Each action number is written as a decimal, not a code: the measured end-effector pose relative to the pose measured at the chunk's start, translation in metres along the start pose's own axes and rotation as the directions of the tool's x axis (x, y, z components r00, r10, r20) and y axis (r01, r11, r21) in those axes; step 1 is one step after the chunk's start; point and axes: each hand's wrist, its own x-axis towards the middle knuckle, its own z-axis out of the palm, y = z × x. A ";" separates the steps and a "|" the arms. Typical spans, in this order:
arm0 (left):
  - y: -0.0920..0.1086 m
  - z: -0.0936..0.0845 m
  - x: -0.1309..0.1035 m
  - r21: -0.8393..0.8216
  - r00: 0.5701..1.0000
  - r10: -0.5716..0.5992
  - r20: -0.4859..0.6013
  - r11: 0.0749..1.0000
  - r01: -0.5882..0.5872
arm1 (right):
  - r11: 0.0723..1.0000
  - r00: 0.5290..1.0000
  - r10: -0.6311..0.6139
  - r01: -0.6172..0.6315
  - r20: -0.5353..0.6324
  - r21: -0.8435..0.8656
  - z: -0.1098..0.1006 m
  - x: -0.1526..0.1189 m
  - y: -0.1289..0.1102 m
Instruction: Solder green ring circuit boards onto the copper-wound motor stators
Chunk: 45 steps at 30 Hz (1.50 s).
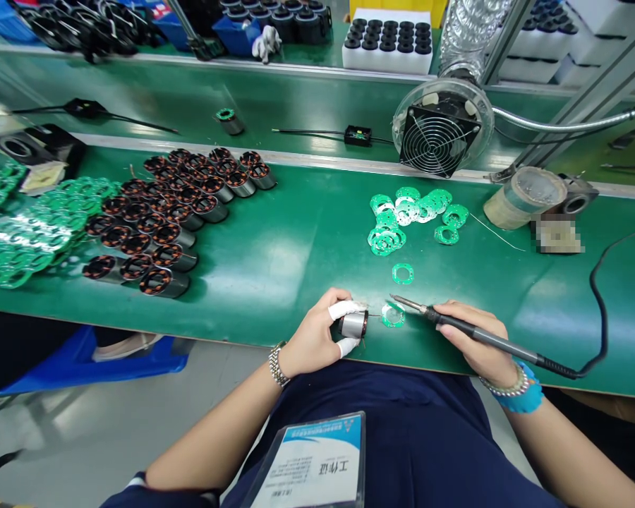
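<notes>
Near the bench's front edge, my left hand (325, 331) grips a motor stator (353, 324), a silvery cylinder with copper windings, lying on its side. White coverings wrap the thumb and a finger. A thin wire sticks out of the stator's right end toward a green ring-shaped circuit board (393, 315) on the bench. My right hand (476, 335) holds a soldering iron (470, 328) like a pen, its tip just above that board's upper edge; whether they touch I cannot tell. Another ring board (403, 274) lies a little farther back.
Several loose ring boards (402, 212) are piled behind. Rows of stators (159, 219) stand at left, beside green board panels (47, 229). A fume fan (437, 134) hangs at the back, with a cylindrical container (526, 197) to its right. The iron's cord (597, 303) loops at right.
</notes>
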 end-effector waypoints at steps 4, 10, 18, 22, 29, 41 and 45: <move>0.000 0.001 0.000 0.005 1.000 -0.004 0.006 1.000 0.004 | 0.995 0.999 0.030 -0.028 -0.017 0.100 0.003 -0.005 0.004; -0.001 0.000 -0.002 -0.005 1.000 -0.016 0.007 1.000 0.016 | 0.996 0.996 -0.082 0.080 0.041 0.046 0.012 -0.002 0.004; 0.006 0.005 0.002 -0.174 1.000 -0.024 0.012 0.984 0.026 | 0.947 0.956 -0.279 0.289 0.085 -0.142 0.022 0.008 -0.003; 0.006 0.016 0.005 0.073 0.998 -0.059 -0.033 0.995 0.061 | 0.990 0.984 -0.078 0.057 -0.161 -0.130 0.031 0.011 -0.016; 0.003 0.027 0.001 0.225 0.991 -0.052 -0.127 0.971 0.080 | 0.820 0.987 0.129 -0.160 0.096 0.549 0.041 0.020 -0.039; 0.004 0.026 0.000 0.188 0.986 -0.054 -0.159 0.979 0.084 | 0.792 0.950 0.008 -0.197 0.313 0.578 0.029 0.037 -0.037; 0.005 0.025 -0.001 0.162 0.982 -0.070 -0.176 0.982 0.100 | 0.811 0.954 -0.049 -0.134 0.294 0.570 0.032 0.039 -0.036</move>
